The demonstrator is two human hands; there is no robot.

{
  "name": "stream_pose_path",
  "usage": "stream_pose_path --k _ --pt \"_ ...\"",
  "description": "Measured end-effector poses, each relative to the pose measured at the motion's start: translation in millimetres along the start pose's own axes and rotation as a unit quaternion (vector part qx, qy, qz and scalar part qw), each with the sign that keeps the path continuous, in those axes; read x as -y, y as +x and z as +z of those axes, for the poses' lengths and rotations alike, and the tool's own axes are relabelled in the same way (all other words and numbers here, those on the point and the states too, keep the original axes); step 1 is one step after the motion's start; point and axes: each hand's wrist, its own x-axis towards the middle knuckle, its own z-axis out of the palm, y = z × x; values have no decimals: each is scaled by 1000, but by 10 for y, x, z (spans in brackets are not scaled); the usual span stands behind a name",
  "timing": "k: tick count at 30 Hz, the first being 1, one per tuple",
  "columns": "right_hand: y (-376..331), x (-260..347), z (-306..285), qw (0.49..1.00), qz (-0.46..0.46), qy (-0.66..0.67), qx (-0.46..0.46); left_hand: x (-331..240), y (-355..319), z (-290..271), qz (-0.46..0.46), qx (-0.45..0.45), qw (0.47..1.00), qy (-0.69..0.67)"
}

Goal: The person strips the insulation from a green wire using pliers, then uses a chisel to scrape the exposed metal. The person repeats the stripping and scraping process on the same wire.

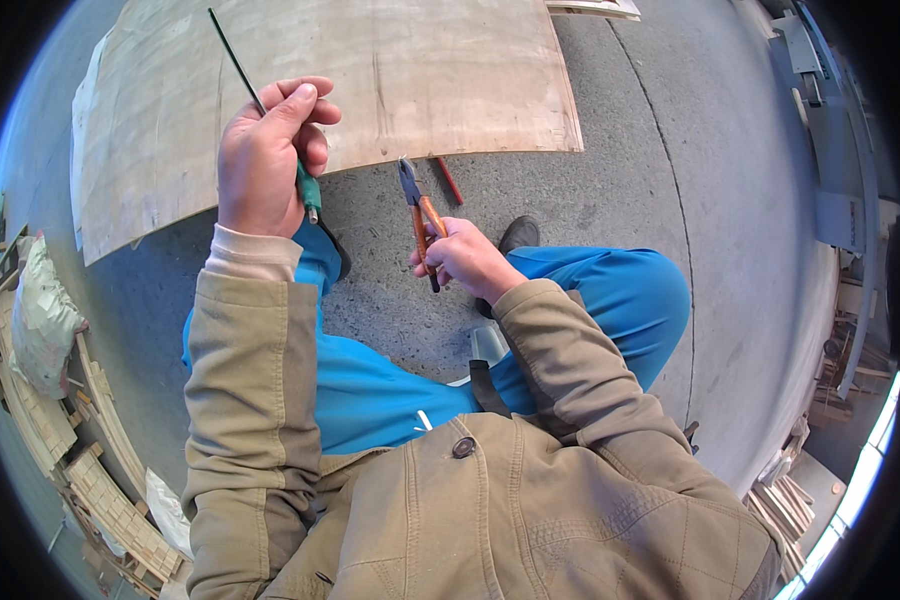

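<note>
While the board [450, 80] spreads at 12 o'clock, the left hand [265, 160] has fingers curled round the rod [308, 187], axis 11-to-5; the right hand [472, 257] grips the pliers [413, 187]. These lie at the left hand's 4 o'clock, tips near 12.

The plywood sheet [460, 75] spans the upper frame; the screwdriver [238, 64] crosses its left side; the pliers [418, 212] sit below, near centre.
</note>
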Motion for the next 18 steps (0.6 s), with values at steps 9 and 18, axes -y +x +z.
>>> stream_pose_path --k 9,18 --pt "216 -315 168 960 -114 -214 -138 -5 -17 35 7 -2 1000 27" --pt "132 -268 206 980 -111 -110 -120 -11 -22 99 15 10 999 45"
